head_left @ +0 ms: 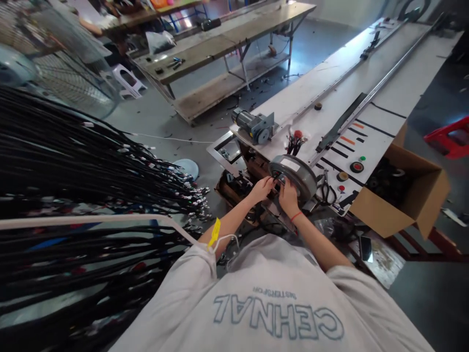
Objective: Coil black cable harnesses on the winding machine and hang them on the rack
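Observation:
My left hand (263, 188) and my right hand (287, 196) are close together in front of a thick grey round wheel-like disc (295, 175) at the near end of a long white table (308, 107). The fingers of both are bent and closed around something small and dark, perhaps wire ends, too small to make out. A red string circles my right wrist. Just behind the disc stands a bunch of black leads (294, 144) with a red top. Black-handled scissors (325, 190) are to the right of the disc.
Thick bundles of black cables (110, 161) hang at left. A grey motor (252, 124) is fixed at the table's left edge. Black and orange tape strips (347, 140) and tape rolls (356, 167) lie at right, beside a cardboard box (410, 195). A workbench (220, 46) stands behind.

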A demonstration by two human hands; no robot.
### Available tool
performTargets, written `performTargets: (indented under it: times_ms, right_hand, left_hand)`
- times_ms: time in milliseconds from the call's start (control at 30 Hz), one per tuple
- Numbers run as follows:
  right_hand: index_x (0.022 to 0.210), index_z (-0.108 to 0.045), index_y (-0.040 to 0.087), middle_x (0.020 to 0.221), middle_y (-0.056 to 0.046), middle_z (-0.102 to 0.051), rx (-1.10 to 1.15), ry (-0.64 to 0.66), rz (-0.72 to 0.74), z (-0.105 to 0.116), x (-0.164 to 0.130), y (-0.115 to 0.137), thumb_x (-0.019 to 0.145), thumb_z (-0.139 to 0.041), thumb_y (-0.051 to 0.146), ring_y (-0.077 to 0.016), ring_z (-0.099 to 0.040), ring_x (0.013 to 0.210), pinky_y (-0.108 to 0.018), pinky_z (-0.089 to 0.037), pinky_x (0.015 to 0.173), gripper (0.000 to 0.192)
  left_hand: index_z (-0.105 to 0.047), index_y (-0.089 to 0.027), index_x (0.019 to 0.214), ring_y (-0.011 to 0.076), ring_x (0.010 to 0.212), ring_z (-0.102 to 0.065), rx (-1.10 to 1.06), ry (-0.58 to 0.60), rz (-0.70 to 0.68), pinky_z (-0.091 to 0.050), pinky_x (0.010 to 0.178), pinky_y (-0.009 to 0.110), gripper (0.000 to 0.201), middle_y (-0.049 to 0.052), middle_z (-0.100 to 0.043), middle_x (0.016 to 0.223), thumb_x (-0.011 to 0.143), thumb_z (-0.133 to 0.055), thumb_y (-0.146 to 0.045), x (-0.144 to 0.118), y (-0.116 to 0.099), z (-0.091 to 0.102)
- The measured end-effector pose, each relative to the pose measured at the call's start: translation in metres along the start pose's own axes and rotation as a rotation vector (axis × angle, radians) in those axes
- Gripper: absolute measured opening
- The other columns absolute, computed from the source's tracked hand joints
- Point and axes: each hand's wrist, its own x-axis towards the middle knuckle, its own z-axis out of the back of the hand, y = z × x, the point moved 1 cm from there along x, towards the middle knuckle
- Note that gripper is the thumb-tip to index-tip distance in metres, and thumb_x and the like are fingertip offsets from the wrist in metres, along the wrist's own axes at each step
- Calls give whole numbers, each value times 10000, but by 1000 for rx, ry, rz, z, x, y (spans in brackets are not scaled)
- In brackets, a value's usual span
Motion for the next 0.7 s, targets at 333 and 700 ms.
performTargets:
  times_ms: [333,700]
  right_hand:
    - [1033,-580,95,1087,-194,-603,-235,228,-63,-4,-9,-9,917,-569,228,-291,-581,1015,-390,-450,886,177]
    - [822,-499,222,939,-100,-625,114,142,84,-5,-10,-32,877,-478,168,-240,-610,891,-367,-485,842,80]
  left_hand:
    - [-577,-133,923,66,477,-335,72,112,-81,-269,445,206,543,-63,-401,597,887,-465,-663,-5,25,16]
    - [-542,-150,867,94,545,-389,197,149,-142,-323,510,222,499,-41,-434,617,953,-351,-603,-10,29,18]
